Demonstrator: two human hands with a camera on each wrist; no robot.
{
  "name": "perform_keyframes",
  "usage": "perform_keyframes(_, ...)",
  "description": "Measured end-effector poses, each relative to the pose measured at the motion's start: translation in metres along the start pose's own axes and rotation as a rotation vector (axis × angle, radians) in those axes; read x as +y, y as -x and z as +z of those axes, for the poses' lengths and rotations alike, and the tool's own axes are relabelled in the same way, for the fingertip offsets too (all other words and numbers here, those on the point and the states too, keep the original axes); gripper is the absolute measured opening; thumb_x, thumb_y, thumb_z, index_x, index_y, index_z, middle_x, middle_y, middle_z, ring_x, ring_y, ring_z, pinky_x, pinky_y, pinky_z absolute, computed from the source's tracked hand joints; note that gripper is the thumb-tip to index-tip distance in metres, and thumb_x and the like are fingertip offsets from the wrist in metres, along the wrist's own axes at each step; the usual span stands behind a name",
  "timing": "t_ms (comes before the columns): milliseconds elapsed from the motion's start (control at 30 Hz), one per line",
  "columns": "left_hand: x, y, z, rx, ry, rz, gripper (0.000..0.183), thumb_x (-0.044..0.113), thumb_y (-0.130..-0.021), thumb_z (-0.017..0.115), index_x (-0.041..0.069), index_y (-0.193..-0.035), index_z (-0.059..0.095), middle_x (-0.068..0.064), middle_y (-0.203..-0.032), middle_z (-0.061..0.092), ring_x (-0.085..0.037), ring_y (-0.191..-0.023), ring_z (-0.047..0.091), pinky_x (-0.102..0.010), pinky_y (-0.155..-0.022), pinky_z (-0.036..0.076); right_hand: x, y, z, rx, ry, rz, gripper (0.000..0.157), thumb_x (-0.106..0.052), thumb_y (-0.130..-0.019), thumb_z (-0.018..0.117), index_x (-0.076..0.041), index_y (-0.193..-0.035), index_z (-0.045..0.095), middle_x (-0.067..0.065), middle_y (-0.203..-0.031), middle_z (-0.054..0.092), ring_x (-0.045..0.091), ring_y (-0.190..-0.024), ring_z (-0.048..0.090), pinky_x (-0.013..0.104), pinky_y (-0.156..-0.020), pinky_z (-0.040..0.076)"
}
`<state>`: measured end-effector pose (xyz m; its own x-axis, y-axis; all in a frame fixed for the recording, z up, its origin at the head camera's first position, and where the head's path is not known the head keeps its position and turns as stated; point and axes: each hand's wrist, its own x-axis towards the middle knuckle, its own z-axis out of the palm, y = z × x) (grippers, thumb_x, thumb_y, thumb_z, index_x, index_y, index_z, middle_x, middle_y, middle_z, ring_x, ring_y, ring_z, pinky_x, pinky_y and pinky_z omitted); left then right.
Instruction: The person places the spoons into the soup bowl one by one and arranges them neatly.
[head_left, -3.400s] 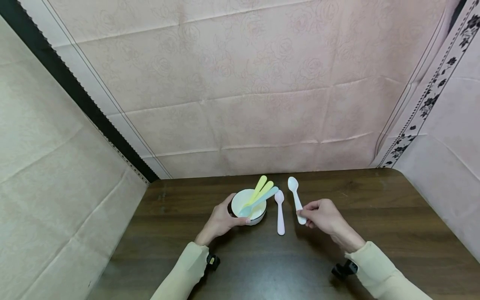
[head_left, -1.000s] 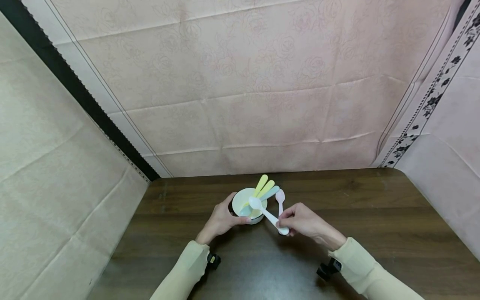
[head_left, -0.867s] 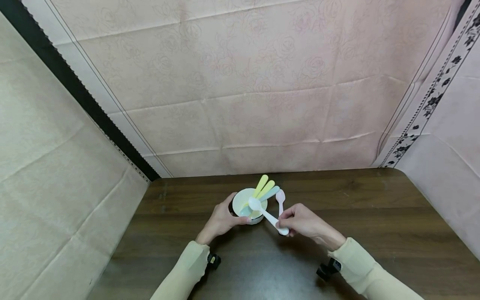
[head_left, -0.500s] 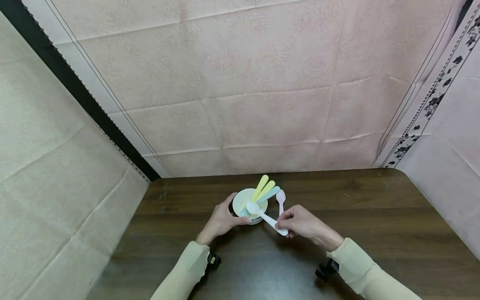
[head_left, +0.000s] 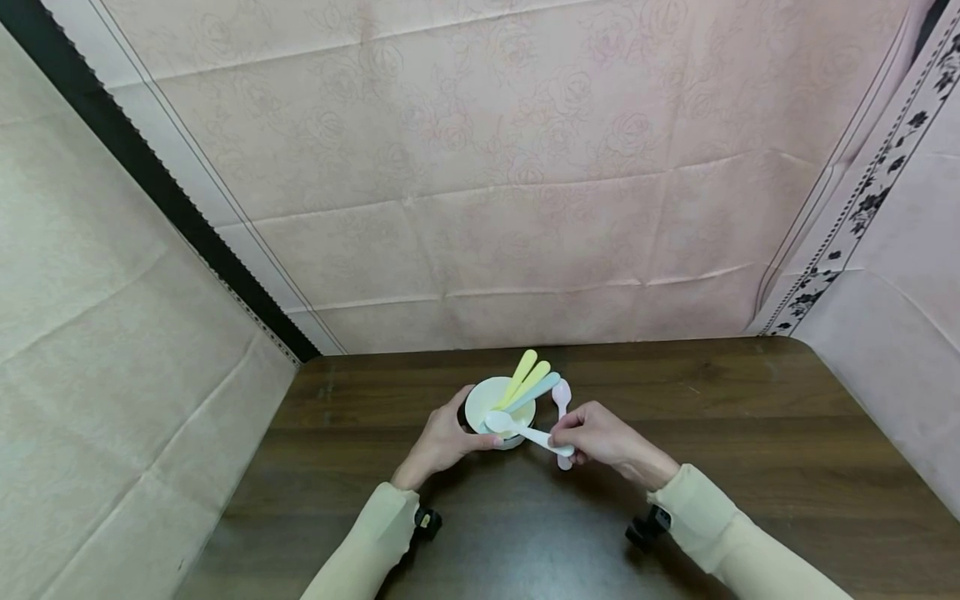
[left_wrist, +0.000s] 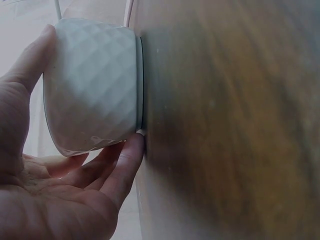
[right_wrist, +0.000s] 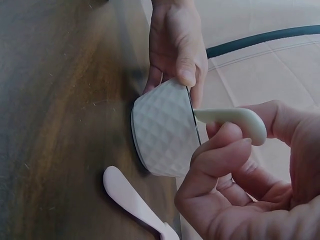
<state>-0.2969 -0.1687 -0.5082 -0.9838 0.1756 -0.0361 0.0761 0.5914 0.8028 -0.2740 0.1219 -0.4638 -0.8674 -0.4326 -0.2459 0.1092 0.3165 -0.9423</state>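
Note:
A small white bowl [head_left: 477,402] with a quilted outer wall [left_wrist: 95,75] stands on the table. My left hand [head_left: 439,443] grips it from the left, thumb at the near rim and fingers round the far side. Two yellow spoons [head_left: 522,367] and a light blue spoon [head_left: 545,384] lean in it, handles up to the right. My right hand [head_left: 600,436] pinches a white spoon [head_left: 534,436] by the handle end; its head lies over the bowl's opening. Under the right fingers, a pale pink spoon [head_left: 561,393] lies on the table, its middle hidden in the head view.
The dark wooden table [head_left: 360,500] ends at a back edge just behind the bowl. A pale patterned cloth [head_left: 480,208] hangs behind it, with more cloth at both sides.
My right hand has carried the white spoon left from beyond the pink spoon to the bowl. In the last half second its head slid further left and its handle dropped flatter. Left hand unmoved.

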Motion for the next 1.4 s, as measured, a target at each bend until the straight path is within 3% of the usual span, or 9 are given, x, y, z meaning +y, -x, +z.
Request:
perform_keyframes(433,0.001,0.001,-0.001,-0.007,0.005,0.007,0.1,0.042,-0.079,0.099,0.023,-0.163,0.048,-0.008,-0.149,0.067,-0.026,-0.13,0.062,-0.052,-0.11,0.051,-0.007,-0.014,-0.001,0.083,0.058,0.078,0.015,-0.008,-0.098,0.072,0.002,-0.103,0.082,0.001,-0.073,0.064,0.01,-0.06,0.052,0.023,-0.058,0.043)
perform_keyframes(733,0.001,0.001,0.0,-0.01,0.011,0.018,0.096,0.042,-0.079,0.1,0.027,-0.16,0.051,-0.005,-0.147,0.068,-0.026,-0.132,0.062,-0.054,-0.112,0.05,-0.012,-0.02,-0.002,0.138,0.049,0.072,0.014,-0.007,-0.096,0.072,0.002,-0.101,0.081,0.001,-0.074,0.062,0.011,-0.063,0.053,0.022,-0.059,0.043)
perform_keyframes(1000,0.0,0.0,-0.001,-0.011,-0.016,0.011,0.106,0.041,-0.079,0.1,0.018,-0.166,0.045,-0.012,-0.156,0.063,-0.031,-0.14,0.06,-0.057,-0.115,0.049,-0.009,-0.027,-0.006,0.222,0.031,0.067,0.016,-0.011,-0.095,0.075,0.003,-0.101,0.08,0.0,-0.07,0.062,0.012,-0.066,0.052,0.024,-0.061,0.042)
perform_keyframes(1233,0.0,0.001,0.0,-0.006,-0.001,-0.003,0.104,0.041,-0.078,0.1,0.021,-0.165,0.046,-0.01,-0.155,0.063,-0.03,-0.139,0.06,-0.056,-0.116,0.049,-0.008,-0.034,-0.01,0.276,0.007,0.08,0.021,-0.013,-0.098,0.077,0.004,-0.109,0.076,0.004,-0.077,0.067,0.014,-0.069,0.057,0.028,-0.066,0.048)
perform_keyframes(1400,-0.001,0.0,0.0,-0.003,-0.013,-0.001,0.107,0.041,-0.078,0.1,0.016,-0.167,0.044,-0.013,-0.159,0.061,-0.032,-0.144,0.058,-0.058,-0.117,0.048,-0.007,-0.04,-0.012,0.304,-0.008,0.081,0.025,-0.013,-0.098,0.077,0.006,-0.113,0.072,0.006,-0.081,0.069,0.014,-0.071,0.06,0.028,-0.067,0.051)
